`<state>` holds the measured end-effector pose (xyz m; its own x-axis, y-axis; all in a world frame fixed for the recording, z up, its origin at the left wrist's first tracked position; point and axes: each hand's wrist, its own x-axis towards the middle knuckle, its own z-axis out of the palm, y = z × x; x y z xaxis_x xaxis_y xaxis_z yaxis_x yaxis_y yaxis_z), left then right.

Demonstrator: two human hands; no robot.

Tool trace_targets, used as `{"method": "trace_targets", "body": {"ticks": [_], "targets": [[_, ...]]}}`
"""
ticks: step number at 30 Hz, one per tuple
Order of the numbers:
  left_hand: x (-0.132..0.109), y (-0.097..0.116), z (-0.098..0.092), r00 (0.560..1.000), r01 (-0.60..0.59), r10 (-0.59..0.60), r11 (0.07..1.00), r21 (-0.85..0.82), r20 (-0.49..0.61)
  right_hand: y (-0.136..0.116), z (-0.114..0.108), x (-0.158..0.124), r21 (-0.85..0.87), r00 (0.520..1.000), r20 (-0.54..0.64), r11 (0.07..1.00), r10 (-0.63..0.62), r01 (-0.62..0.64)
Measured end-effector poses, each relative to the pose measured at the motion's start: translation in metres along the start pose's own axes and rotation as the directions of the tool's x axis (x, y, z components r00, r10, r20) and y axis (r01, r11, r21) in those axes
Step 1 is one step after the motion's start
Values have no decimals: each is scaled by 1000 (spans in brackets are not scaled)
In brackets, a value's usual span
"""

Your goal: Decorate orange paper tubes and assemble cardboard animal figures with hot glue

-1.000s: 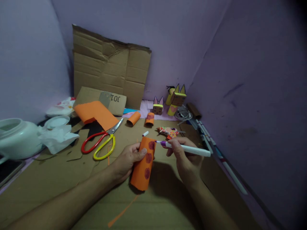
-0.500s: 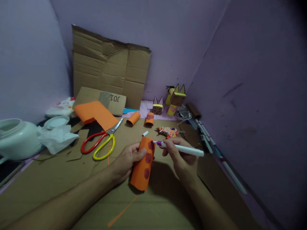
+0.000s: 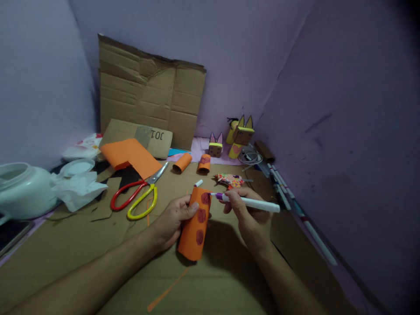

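Left hand clamps an orange tube — right hand grips a marker — pens lining the worktop's right edge.

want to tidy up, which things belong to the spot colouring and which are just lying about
With the job:
long purple-spotted orange paper tube, in the left hand
white purple-tipped marker, in the right hand
small white cap, probably the marker's

Seemingly lying about:
red-and-yellow-handled scissors
folded orange paper sheet
short orange paper tube with heart
crumpled white tissue
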<state>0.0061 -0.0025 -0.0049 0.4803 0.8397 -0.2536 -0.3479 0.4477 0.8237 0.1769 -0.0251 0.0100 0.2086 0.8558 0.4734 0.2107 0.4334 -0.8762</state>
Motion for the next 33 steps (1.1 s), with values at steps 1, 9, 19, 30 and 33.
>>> {"method": "trace_targets", "body": {"ticks": [1, 9, 19, 30, 33], "targets": [[0, 0, 0, 1000, -2, 2, 1000, -5, 1, 0, 0, 0, 4, 1000, -1, 1000, -1, 1], [0, -1, -1, 1000, -4, 4, 1000, -25, 19, 3, 1, 1, 9, 1000, -11, 1000, 2, -2], [-1, 1, 1, 1000, 3, -3, 1000, -29, -4, 4, 0, 1, 10, 1000, -5, 1000, 0, 0], [-1, 3, 1, 1000, -1, 1, 1000, -30, 10, 2, 0, 0, 12, 1000, -5, 1000, 8, -8], [-1, 3, 1, 1000, 5, -5, 999, -32, -1, 2, 0, 0, 14, 1000, 1, 1000, 11, -11]]}}
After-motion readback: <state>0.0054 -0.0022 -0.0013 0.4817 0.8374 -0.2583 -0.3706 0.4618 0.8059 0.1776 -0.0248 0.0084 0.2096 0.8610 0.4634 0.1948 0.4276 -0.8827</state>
